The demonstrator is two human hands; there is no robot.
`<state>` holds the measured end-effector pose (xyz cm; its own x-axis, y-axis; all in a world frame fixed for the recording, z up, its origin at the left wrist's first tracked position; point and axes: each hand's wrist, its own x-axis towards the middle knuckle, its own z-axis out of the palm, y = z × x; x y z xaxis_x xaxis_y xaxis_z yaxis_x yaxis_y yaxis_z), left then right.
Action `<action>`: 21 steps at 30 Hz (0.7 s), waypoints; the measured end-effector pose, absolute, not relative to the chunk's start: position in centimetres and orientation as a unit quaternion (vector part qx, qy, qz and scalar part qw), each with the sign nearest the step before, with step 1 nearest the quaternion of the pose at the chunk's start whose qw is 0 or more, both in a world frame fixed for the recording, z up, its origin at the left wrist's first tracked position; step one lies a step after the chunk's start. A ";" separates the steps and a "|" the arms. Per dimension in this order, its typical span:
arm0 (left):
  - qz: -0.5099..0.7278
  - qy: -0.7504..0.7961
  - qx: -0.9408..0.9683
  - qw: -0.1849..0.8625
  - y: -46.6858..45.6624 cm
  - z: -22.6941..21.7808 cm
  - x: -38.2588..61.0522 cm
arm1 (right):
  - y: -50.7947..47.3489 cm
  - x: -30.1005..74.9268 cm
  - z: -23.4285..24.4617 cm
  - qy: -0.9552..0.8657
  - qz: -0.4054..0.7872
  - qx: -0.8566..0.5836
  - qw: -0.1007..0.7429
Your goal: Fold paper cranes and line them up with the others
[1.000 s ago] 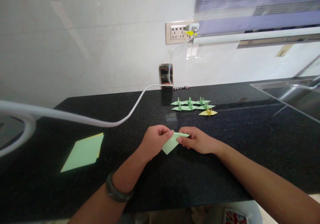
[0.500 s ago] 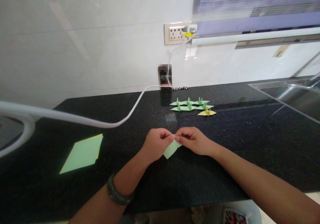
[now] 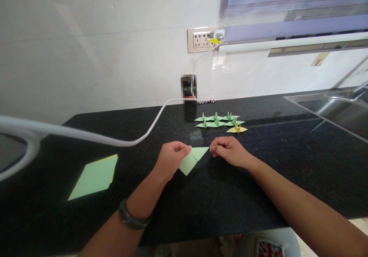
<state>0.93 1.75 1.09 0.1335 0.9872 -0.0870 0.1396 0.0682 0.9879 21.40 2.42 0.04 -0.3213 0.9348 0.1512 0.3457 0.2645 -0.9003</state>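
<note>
My left hand pinches a folded sheet of light green origami paper between thumb and index finger, along its upper edge. The paper hangs as a folded shape, with one corner pointing down and a sharp triangular tip reaching right. At that tip, the closed thumb and index finger of my right hand meet the paper's very end. Beyond the hands, several green paper cranes stand in two rows, and a yellow paper crane sits in front of them at the right.
Green and yellow paper sheets lie stacked at the left. A thick white cable crosses the black countertop. Against the wall leans a pixelated dark object, below a socket panel. A steel sink is at the right.
My right hand has moved right along the paper's upper edge, away from my left hand, exposing the triangular tip. The left hand and paper have shifted slightly left and up.
</note>
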 end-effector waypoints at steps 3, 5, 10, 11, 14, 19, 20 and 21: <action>0.436 0.503 0.527 0.528 1.9 0.8 0.9 | 2.3 21.1 0.0 -0.654 0.462 -0.450 0.395; 0.439 0.486 0.523 0.546 1.8 0.6 1.0 | 2.0 20.5 -0.2 -0.639 0.510 -0.429 0.385; 0.414 0.456 0.537 0.576 1.3 0.6 1.5 | 1.2 19.0 -1.1 -0.664 0.517 -0.399 0.364; 0.413 0.458 0.541 0.572 1.3 0.6 1.6 | 1.1 18.9 -1.1 -0.670 0.502 -0.401 0.372; 0.445 0.476 0.550 0.522 1.5 0.6 1.6 | 1.1 19.0 -1.0 -0.690 0.417 -0.428 0.408; 0.471 0.524 0.528 0.474 1.7 0.7 1.5 | 1.6 20.1 -0.8 -0.753 0.169 -0.441 0.459; 0.438 0.518 0.528 0.511 1.6 0.7 1.6 | 1.7 20.3 -0.9 -0.776 0.137 -0.428 0.442; 0.413 0.506 0.528 0.543 1.5 0.8 1.7 | 1.7 20.4 -1.0 -0.801 0.111 -0.412 0.420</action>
<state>1.66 1.51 0.77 0.1462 0.9828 -0.1132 0.0852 0.1015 0.9912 20.40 1.72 -1.02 -0.3069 0.7535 0.5814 0.5664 0.6355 -0.5247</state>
